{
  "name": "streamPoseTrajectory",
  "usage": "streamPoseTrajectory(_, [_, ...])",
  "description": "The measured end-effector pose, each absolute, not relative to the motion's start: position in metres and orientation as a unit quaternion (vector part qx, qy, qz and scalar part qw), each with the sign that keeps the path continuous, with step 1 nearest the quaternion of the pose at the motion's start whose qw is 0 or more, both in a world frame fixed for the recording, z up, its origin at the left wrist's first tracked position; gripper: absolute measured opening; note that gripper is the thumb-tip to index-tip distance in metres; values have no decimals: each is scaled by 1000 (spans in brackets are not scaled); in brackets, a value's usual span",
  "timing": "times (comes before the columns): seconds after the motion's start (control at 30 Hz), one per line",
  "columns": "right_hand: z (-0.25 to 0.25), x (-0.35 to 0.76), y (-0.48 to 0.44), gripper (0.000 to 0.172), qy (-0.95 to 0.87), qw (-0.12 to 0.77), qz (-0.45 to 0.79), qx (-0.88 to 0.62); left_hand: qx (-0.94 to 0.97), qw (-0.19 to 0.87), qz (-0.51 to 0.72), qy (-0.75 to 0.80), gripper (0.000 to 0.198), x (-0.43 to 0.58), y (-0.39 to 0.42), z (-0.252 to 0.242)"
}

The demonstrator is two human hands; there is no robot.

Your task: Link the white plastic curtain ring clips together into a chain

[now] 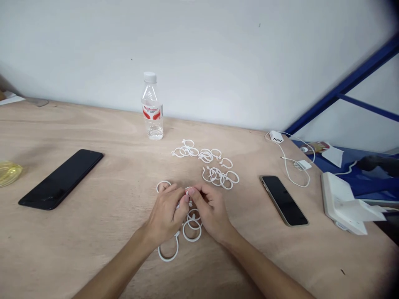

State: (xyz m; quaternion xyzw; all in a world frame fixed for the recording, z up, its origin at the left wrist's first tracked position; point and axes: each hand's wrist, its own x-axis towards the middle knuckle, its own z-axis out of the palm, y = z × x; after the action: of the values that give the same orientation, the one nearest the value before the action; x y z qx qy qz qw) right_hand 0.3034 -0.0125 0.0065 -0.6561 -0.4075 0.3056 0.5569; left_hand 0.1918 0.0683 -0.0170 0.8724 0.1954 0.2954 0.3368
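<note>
My left hand (165, 214) and my right hand (213, 211) meet at the fingertips above the table. Both are closed in a pinch on a white plastic ring (188, 189), of which only a small part shows; the fingers hide the rest. Under and around the hands lie several more white rings: an open one (168, 260) in front of my left hand, overlapping ones (192, 241) between the wrists, and one (163, 182) partly behind my left fingers. Farther back, two loose groups of such rings (205, 157) (227, 179) rest on the wood, some with small hooked ends.
On the wooden table (118, 249), a clear water bottle (152, 112) stands by the wall. A large black phone (62, 178) and yellow tape roll (9, 173) lie left. Rightward are a smaller phone (284, 201), a white cable (288, 168) and a white device (343, 203) near the edge.
</note>
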Motion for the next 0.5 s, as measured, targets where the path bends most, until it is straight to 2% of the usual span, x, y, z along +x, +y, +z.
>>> streamPoseTrajectory(0.07, [8,308,-12,31,-418,543,320,-654,877,323,293,201,40,192,69,-17])
streamPoseTrajectory(0.13, [8,321,-7,30,-446,517,278,-676,879,310,291,215,37,192,69,-15])
streamPoseTrajectory(0.23, [3,351,5,19,-489,439,80,-749,880,278,300,241,24,191,68,-12])
streamPoseTrajectory(0.33, [-4,381,18,26,-523,293,-46,-799,884,243,314,247,19,190,66,-10])
streamPoseTrajectory(0.4, [-7,391,24,20,-534,232,-60,-811,884,235,319,247,21,190,65,-11])
streamPoseTrajectory(0.5, [-8,394,28,12,-542,232,-51,-806,875,242,326,263,21,190,65,-11])
